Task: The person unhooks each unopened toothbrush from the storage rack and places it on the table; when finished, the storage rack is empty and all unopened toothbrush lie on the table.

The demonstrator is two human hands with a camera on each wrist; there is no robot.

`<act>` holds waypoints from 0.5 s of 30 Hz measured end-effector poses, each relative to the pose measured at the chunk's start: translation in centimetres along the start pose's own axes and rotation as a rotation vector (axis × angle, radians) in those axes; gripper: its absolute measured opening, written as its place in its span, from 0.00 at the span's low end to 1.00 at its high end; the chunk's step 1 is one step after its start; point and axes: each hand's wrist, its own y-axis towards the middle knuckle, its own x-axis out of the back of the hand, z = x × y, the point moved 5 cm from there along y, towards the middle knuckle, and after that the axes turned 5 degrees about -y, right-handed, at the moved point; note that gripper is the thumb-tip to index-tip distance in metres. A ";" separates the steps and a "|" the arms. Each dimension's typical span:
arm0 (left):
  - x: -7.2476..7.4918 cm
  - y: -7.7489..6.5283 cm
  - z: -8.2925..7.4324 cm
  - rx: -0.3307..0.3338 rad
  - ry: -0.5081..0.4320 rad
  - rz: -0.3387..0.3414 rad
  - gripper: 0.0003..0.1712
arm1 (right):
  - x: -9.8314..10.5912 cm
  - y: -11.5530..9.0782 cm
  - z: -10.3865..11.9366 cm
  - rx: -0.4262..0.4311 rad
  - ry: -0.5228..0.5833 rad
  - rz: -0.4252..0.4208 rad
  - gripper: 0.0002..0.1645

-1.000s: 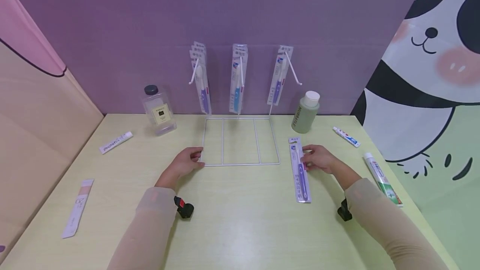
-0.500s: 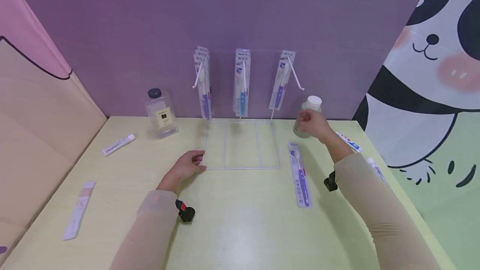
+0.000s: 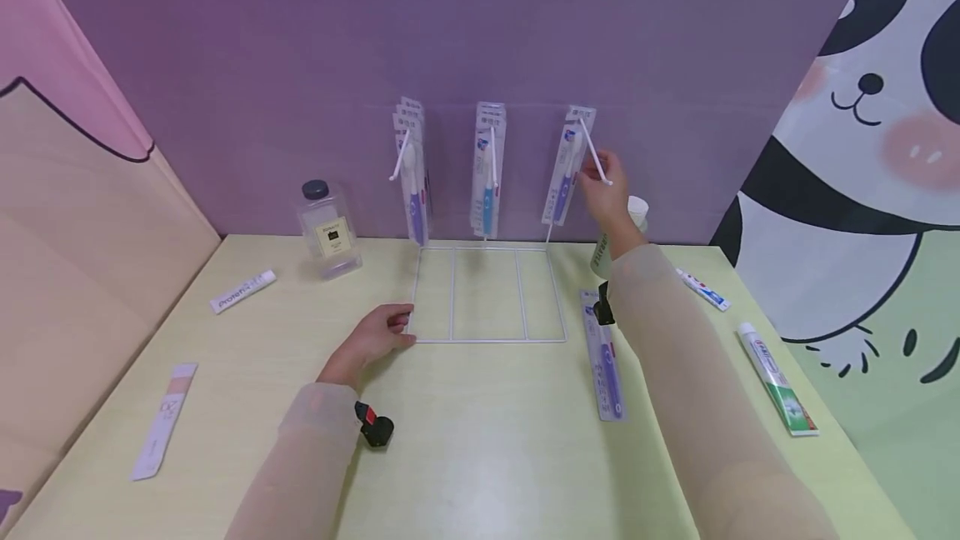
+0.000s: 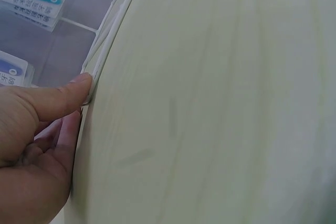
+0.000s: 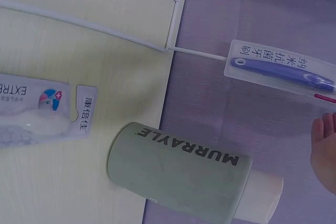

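- Steadying the white wire rack [image 3: 491, 342] falls to the left hand [image 3: 372, 336], whose thumb and fingers are clamped on the frame at its front left corner; a light, even pinch should be enough to stop the rack sliding or tipping

- The right hand [image 3: 607, 198] is raised at the right hook [image 3: 595, 148], just beside the toothbrush pack [image 3: 564, 169] hanging there; the hook's outer end crosses in front of the hand

- Whether those right fingers grip the pack's edge or only lie near it, I cannot tell: the right wrist view cuts off most of the hand

- The pack hangs tilted, its lower end leaning left; working it by its edge, fingers clear of the hook, seems best, since a hard downward tug could tear the slot or rock the rack

- The middle packs [image 3: 488, 173] and left packs [image 3: 412, 182] hang on the other 2 hooks; smooth, slow movement should spare them from swinging

- Below, 1 loose pack [image 3: 604, 369] lies on the table [image 3: 480, 457], partly hidden by the right wrist camera, and the green bottle [image 5: 178, 174] stands behind the right wrist, so a high wrist is wise to avoid knocking it
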 end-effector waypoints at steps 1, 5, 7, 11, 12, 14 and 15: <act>0.0 -0.1 0.0 0.002 -0.001 -0.003 0.33 | -0.2 0.2 0.1 -0.004 0.017 -0.001 0.27; 0.0 -0.2 -0.1 0.007 -0.006 -0.001 0.33 | -0.5 0.5 0.3 -0.038 0.041 -0.020 0.26; 0.0 -0.2 -0.1 0.009 -0.007 -0.005 0.34 | -0.6 0.6 0.3 -0.036 0.056 -0.031 0.25; 0.0 -0.2 -0.2 0.005 0.003 -0.007 0.33 | -0.8 0.7 0.1 -0.010 0.043 -0.047 0.22; 0.0 -0.2 -0.2 0.010 -0.001 -0.010 0.33 | -0.9 0.6 0.0 -0.002 0.038 -0.050 0.22; -0.1 -0.2 -0.2 0.007 0.005 -0.007 0.33 | -1.0 0.5 0.1 0.018 0.024 -0.058 0.20; -0.1 -0.2 -0.2 0.007 0.007 -0.007 0.33 | -1.0 0.5 0.2 0.026 0.019 -0.064 0.20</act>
